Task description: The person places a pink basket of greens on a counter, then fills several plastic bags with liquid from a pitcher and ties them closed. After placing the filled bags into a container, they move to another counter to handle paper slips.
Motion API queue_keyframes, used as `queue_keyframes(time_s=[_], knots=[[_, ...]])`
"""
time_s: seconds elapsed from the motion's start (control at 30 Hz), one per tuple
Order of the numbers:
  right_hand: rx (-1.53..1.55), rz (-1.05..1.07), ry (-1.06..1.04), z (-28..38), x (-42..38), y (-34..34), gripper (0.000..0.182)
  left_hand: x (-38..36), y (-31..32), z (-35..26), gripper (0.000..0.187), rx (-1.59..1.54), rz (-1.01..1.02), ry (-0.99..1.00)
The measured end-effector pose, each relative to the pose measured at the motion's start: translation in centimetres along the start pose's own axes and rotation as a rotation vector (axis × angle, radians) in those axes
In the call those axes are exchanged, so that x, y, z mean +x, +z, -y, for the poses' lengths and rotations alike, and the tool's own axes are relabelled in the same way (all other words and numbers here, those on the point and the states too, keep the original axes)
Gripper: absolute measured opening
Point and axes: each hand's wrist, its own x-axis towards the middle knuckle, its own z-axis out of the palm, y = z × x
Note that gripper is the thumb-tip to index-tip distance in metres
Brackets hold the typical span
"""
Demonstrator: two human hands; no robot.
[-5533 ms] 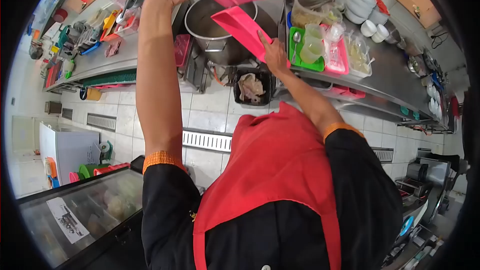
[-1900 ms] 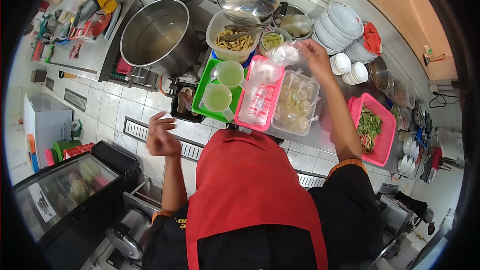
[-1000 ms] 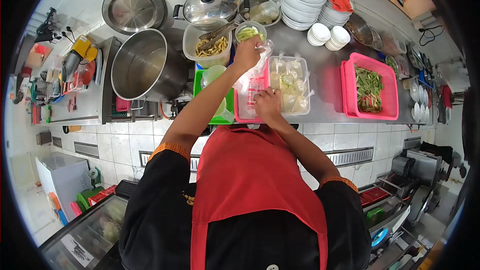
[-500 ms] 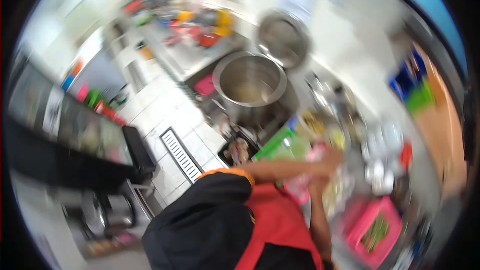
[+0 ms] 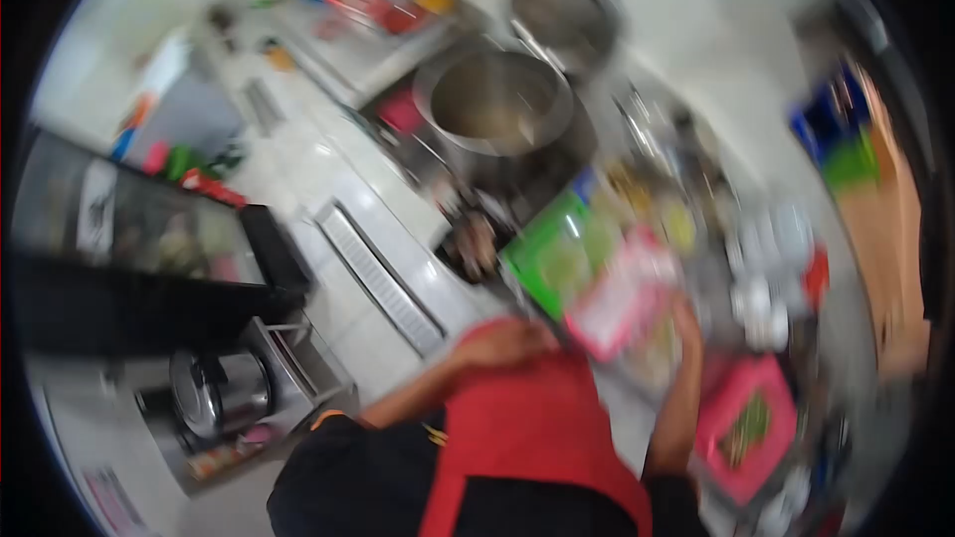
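My left hand [image 5: 507, 343] lies against the front of the red apron [image 5: 542, 408], its blurred fingers stretched out with nothing visible in them. Over the counter, my right hand [image 5: 686, 323] is at the right side of a pink-rimmed tray [image 5: 597, 333] with something whitish in it. Blur hides whether its fingers grip the rim. Just below the tray is something pale yellowish [image 5: 655, 353], perhaps in clear plastic. A bright green tray or board [image 5: 542, 264] sits beside the pink one, on its left.
A large metal pot [image 5: 433, 104] stands beyond, with a round lid [image 5: 567, 15] leaning behind it. A pink basket [image 5: 711, 418] with green stalks is at lower right. White containers [image 5: 761, 313] line the counter. A drain grate [image 5: 378, 278] runs along the tiled floor.
My left hand has pulled back from beside my right hand to the apron. The pink tray now shows more fully. The view has shifted, and the scene sits higher.
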Motion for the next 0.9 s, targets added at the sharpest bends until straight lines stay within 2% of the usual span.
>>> queue_keyframes(time_s=[0.03, 0.07, 0.1, 0.13, 0.17, 0.23, 0.27, 0.33, 0.37, 0.43, 0.47, 0.53, 0.57, 0.63, 0.67, 0.7, 0.73, 0.77, 0.83, 0.87, 0.9], knots=[[-0.053, -0.171, -0.034, 1.3, -1.9, -0.1, 0.033, -0.7, 0.3, 0.1, 0.041, -0.268, 0.038, -0.125], [0.03, 0.011, -0.279, -3.9, 1.7, -5.3, 0.027, -1.3, 0.3, -0.7, 0.034, -0.383, 0.08, -0.193], [0.171, -0.042, 0.066, 0.5, -0.8, -4.2, 0.023, -1.6, 1.2, -0.4, 0.033, -0.51, 0.093, -0.222], [0.27, -0.242, -0.107, -3.2, 0.8, -5.1, 0.022, -1.5, 2.0, -1.7, 0.034, -0.541, 0.125, -0.211], [0.214, -0.184, -0.154, -0.7, -1.9, -3.4, 0.023, -0.7, 3.5, -1.6, 0.04, -0.573, 0.137, -0.207], [0.11, -0.074, -0.255, 5.0, -7.6, 0.4, 0.026, 1.0, 7.0, -4.7, 0.05, -1.101, 0.113, -0.315], [0.119, -0.072, -0.244, 3.9, -8.5, 2.2, 0.026, 2.4, 8.9, -4.8, 0.05, -1.103, 0.11, -0.329], [-0.183, -0.127, -0.256, 3.3, -11.4, 5.3, 0.024, 4.7, 11.8, -5.3, 0.059, -1.563, 0.204, -0.428], [-0.185, -0.122, -0.26, 3.2, -12.9, 6.9, 0.024, 5.3, 13.3, -5.3, 0.059, -1.563, 0.2, -0.422], [-0.986, -0.33, -0.337, 3.4, -15.3, 8.9, 0.022, 5.9, 15.7, -5.1, 0.056, -1.541, 0.255, -0.317], [-0.984, -0.32, -0.341, 3.5, -15.6, 8.3, 0.022, 5.7, 16.6, -5.2, 0.05, -1.358, 0.121, -0.4], [-0.433, -0.4, -0.125, 3.7, -16.3, 7.7, 0.021, 4.9, 17.2, -3.1, 0.046, -1.428, 0.088, -0.404], [-0.427, -0.389, -0.123, 3.9, -17.0, 8.2, 0.021, 4.5, 17.4, -1.8, 0.043, -1.49, 0.069, -0.403], [-0.345, -0.211, -0.431, 4.4, -18.5, 10.6, 0.025, 4.9, 17.4, -1.0, 0.042, -1.533, -0.006, -0.359], [-0.339, -0.211, -0.429, 4.1, -18.7, 12.0, 0.025, 5.4, 17.3, -1.3, 0.043, -1.573, 0.009, -0.271], [-0.421, -0.244, -0.589, 3.4, -18.7, 13.7, 0.028, 5.6, 17.3, -1.9, 0.043, -1.608, 0.031, -0.187], [-0.505, -0.285, -0.746, 2.9, -18.7, 14.5, 0.032, 5.9, 16.8, -6.5, 0.046, -1.539, -0.142, -0.248], [-0.505, -0.309, -0.744, 2.4, -18.6, 14.0, 0.032, 6.5, 16.8, -7.6, 0.046, -1.528, -0.121, -0.254], [0.068, -0.397, -0.2, 2.0, -18.1, 12.2, 0.04, 8.4, 16.3, -8.8, 0.046, -1.489, -0.222, -0.054], [0.542, -0.399, -0.202, 3.2, -18.0, 12.1, 0.032, 9.5, 16.7, -6.8, 0.04, -1.355, -0.253, 0.014], [0.55, -0.439, -0.214, 3.3, -18.0, 12.7, 0.032, 9.7, 16.5, -7.1, 0.04, -1.347, -0.209, 0.006]])
